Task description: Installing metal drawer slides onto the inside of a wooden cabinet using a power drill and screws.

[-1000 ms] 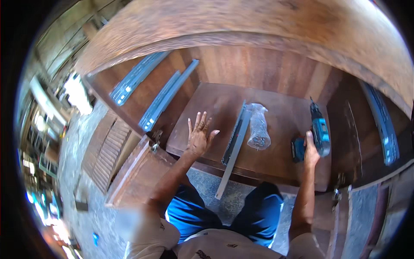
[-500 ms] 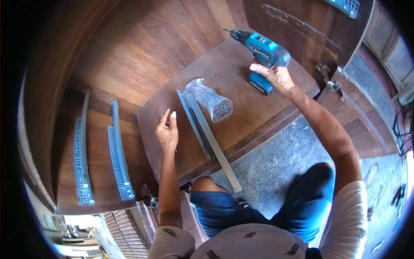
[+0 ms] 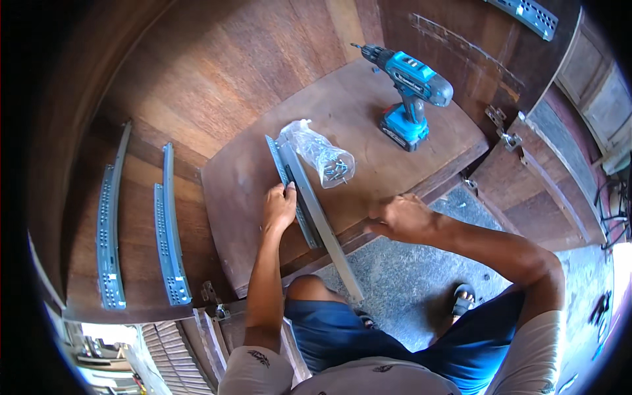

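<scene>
My left hand (image 3: 280,207) is closed on a metal drawer slide (image 3: 329,247), which lies on the wooden cabinet board (image 3: 243,164) and sticks out past its front edge. My right hand (image 3: 401,217) hovers near that edge, right of the slide, its fingers loosely bent, apart and slightly blurred, with nothing visible in them. A clear plastic bag of screws (image 3: 329,161) lies beside the slide. The teal cordless drill (image 3: 415,85) stands on its battery at the back right of the board.
Two slides (image 3: 108,237) (image 3: 172,237) are fixed to the left wall, another rail (image 3: 530,16) at upper right. A hinged door (image 3: 553,191) juts out at the right; hinge hardware (image 3: 217,296) sits lower left. My legs and sandalled foot (image 3: 464,296) are below, over concrete floor (image 3: 408,276).
My right hand has let go of the drill and moved down and left. My left hand has moved right onto the slide and taken hold of it. The view has turned since a second ago.
</scene>
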